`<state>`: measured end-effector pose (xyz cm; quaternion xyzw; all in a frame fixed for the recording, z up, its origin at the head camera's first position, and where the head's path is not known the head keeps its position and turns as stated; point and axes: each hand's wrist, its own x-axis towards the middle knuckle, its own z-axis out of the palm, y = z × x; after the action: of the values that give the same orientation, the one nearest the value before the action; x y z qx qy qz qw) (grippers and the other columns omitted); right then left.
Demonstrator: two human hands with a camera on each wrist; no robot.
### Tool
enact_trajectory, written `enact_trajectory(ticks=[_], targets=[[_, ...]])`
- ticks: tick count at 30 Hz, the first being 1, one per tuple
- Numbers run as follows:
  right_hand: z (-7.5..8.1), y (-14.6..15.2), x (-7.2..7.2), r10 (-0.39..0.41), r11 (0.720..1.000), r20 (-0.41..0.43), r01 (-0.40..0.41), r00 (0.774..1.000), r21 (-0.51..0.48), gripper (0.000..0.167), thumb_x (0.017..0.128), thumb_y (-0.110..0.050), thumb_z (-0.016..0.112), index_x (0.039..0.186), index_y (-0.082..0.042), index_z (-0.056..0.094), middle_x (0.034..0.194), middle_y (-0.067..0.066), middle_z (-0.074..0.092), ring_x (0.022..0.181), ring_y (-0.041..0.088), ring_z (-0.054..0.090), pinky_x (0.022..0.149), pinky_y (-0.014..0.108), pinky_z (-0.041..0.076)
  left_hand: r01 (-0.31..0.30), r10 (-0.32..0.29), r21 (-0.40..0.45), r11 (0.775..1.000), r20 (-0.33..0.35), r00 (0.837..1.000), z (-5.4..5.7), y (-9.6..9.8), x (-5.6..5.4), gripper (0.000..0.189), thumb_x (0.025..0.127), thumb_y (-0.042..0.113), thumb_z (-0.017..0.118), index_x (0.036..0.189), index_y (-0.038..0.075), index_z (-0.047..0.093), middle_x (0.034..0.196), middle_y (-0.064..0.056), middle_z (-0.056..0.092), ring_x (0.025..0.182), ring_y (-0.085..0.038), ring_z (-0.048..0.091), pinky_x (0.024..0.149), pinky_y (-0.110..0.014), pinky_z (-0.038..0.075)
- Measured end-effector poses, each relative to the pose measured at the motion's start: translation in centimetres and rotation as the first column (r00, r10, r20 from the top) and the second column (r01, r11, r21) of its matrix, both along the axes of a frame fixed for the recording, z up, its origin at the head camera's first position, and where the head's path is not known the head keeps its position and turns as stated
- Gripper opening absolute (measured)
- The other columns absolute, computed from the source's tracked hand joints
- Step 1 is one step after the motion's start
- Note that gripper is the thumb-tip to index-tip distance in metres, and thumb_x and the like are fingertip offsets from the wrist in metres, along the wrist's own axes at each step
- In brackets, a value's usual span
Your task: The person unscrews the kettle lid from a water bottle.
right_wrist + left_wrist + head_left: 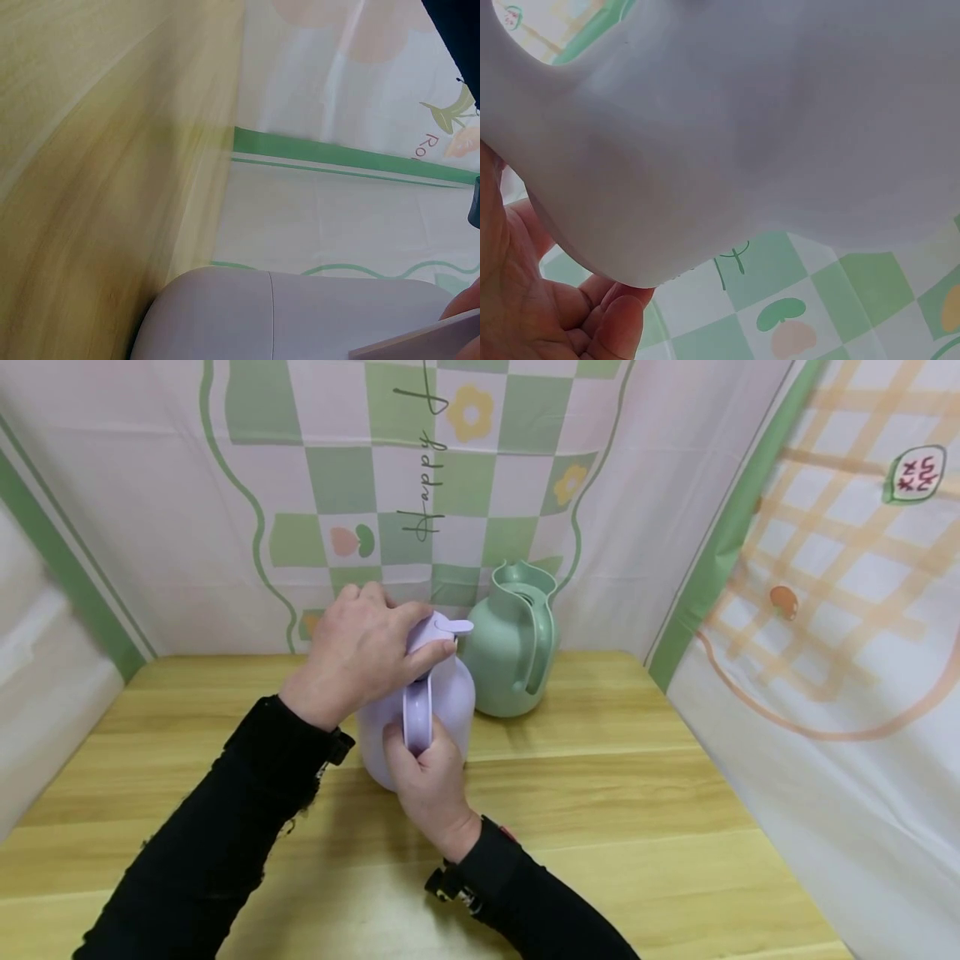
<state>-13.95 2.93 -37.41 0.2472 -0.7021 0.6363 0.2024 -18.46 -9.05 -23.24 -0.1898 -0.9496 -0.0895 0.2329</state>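
A lilac vacuum jug [454, 697] stands upright on the wooden table, its handle facing me. My left hand [363, 647] grips the jug's lid [430, 628] from above, with the thumb on the near side. Lower down, my right hand [437, 781] holds the handle [417, 714], its thumb lying beside the grip. In the left wrist view the jug's pale body [742, 142] fills most of the picture, and curled fingers [619, 326] touch its top edge. The right wrist view shows the jug's lower side [214, 315] close to the table.
A green jug [502, 652] with a wavy spout stands just behind and to the right of the lilac one. The wooden table [615, 810] extends around both. Behind them hangs a checkered cloth [341, 481], and a patterned cloth [847, 610] borders the right side.
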Motion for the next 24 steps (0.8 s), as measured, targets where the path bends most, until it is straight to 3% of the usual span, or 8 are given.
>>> enact_trajectory(ticks=[10,24], targets=[[-0.08,-0.03,0.12,-0.015,1.000,0.008,0.015,1.000,0.007,0.025,0.103,-0.019,0.059,0.084,-0.010,0.046,0.068,-0.005,0.030,0.059,0.008,0.032,0.057,0.024,0.029,0.012,-0.015,-0.037,0.999,-0.087,0.996,-0.15,-0.08,0.42,0.062,0.098,0.066,0.058,0.129,0.016,0.074,0.077,-0.015,0.060,0.074,-0.033,0.050,0.064,-0.041,0.040],[-0.10,0.00,-0.02,-0.005,1.000,0.006,0.005,1.000,-0.007,0.027,0.103,-0.019,0.059,0.082,-0.011,0.044,0.068,-0.004,0.030,0.059,0.009,0.031,0.057,0.024,0.029,-0.011,0.010,-0.008,1.000,-0.107,0.994,-0.50,-0.12,0.71,0.062,0.096,0.066,0.061,0.124,0.012,0.074,0.060,-0.008,0.051,0.073,-0.032,0.049,0.063,-0.040,0.039]])
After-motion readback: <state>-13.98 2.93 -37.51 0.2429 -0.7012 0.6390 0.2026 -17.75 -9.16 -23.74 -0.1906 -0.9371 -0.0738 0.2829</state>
